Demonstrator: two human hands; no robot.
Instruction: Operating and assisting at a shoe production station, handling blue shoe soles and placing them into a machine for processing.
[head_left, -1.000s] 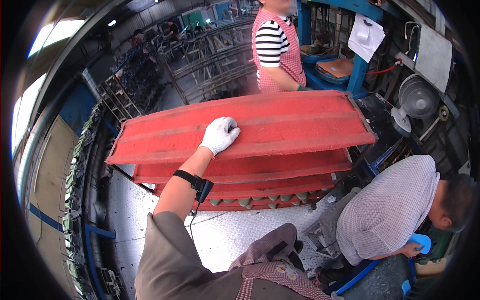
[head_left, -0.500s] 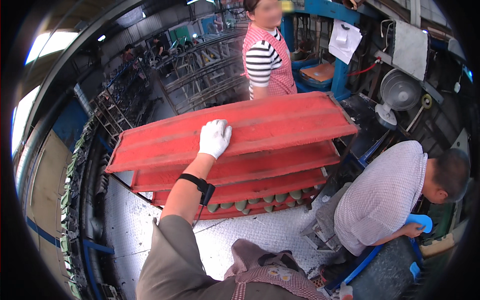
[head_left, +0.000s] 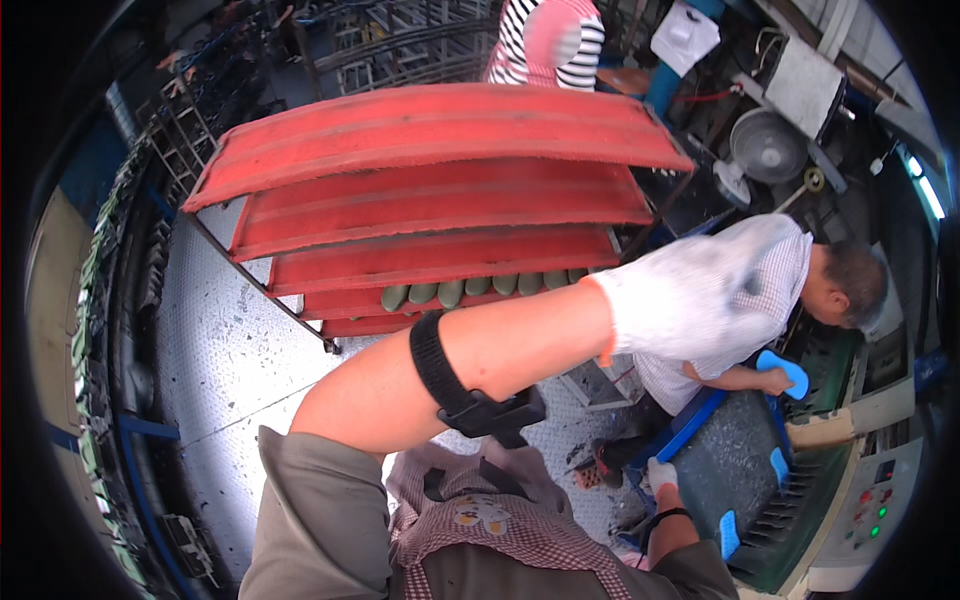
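My left hand (head_left: 690, 295), in a white glove, is raised across the view at the right of the rack and partly hides the person in a checked shirt. Motion smears its fingers, and nothing can be made out in it. Lower right, my gloved right hand (head_left: 661, 474) has its fingers curled at the blue rim of a dark-topped work table (head_left: 705, 465). Blue sole-shaped pieces (head_left: 729, 535) lie along the table's far right side. Ahead stands a tiered rack with red cloth shelves (head_left: 440, 135); green oval pieces (head_left: 451, 293) line a lower tier.
The person in the checked shirt (head_left: 735, 260) bends over the table, holding a blue sole-shaped piece (head_left: 783, 375). Another person (head_left: 510, 45) stands behind the rack. A machine panel with lit buttons (head_left: 875, 510) is at right, a fan (head_left: 768, 143) behind. Green pieces (head_left: 92, 350) line the left side.
My left hand has left the rack's top shelf and swung right, nearer to me. The view has shifted, bringing my right hand and more of the table into sight.
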